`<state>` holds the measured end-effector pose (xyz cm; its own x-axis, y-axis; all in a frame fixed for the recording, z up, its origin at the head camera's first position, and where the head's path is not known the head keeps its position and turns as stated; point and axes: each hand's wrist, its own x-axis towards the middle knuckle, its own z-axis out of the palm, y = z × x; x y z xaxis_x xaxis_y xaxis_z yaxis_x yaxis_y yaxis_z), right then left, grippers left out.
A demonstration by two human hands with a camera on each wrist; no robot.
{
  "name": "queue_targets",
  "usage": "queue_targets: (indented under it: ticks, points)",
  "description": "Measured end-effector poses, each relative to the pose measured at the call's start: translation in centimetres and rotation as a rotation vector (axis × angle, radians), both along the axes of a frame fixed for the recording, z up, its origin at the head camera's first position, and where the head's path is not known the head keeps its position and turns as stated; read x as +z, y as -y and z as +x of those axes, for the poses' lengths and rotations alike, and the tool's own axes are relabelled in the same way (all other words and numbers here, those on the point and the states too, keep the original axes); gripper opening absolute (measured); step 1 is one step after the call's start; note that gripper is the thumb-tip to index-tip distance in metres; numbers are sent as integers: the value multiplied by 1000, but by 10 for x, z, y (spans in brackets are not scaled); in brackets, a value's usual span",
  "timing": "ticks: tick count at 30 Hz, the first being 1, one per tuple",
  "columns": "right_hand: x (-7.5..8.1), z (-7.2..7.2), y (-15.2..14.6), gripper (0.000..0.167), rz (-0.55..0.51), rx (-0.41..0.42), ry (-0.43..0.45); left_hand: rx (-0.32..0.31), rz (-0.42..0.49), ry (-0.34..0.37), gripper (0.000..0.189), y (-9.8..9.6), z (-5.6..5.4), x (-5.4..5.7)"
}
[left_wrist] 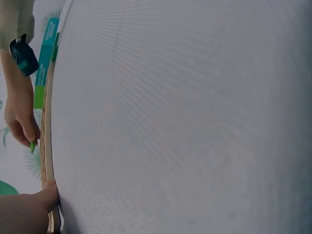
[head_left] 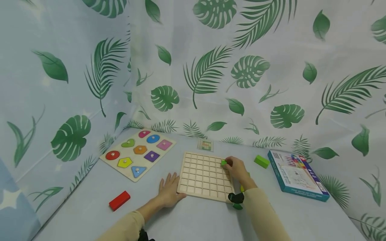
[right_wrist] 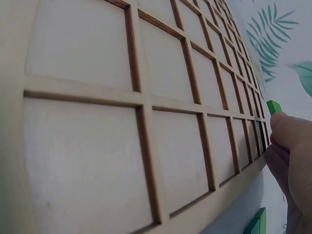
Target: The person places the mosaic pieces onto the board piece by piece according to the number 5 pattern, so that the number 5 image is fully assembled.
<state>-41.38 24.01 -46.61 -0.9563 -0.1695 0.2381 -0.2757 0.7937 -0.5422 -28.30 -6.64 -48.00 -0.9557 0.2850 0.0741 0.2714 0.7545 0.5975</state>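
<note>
A square wooden grid board [head_left: 197,179] with shallow cells lies flat on the table. My right hand [head_left: 238,170] pinches a small bright green tile [head_left: 223,162] between thumb and fingertips, over the far right part of the board. In the right wrist view the same tile [right_wrist: 274,106] sticks up from the fingertips, past a run of bare cells. My left hand [head_left: 169,193] lies with fingers spread beside the board's left edge, thumb at its near left corner. The left wrist view shows that thumb [left_wrist: 47,195] against the board's edge.
On the left are a shape puzzle board [head_left: 156,147] with knobbed pieces and a red block [head_left: 119,201]. A small pattern card [head_left: 205,145] lies behind the grid. To the right are a green block [head_left: 261,161] and a flat box [head_left: 298,174]. A dark green piece [head_left: 237,206] lies under my right wrist.
</note>
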Motion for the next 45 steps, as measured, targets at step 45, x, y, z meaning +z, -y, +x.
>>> queue_targets:
  ticks: [45]
  points:
    - [-6,2,6,27,-60,36,18,4,-16,-6,75,-2,-2,-4]
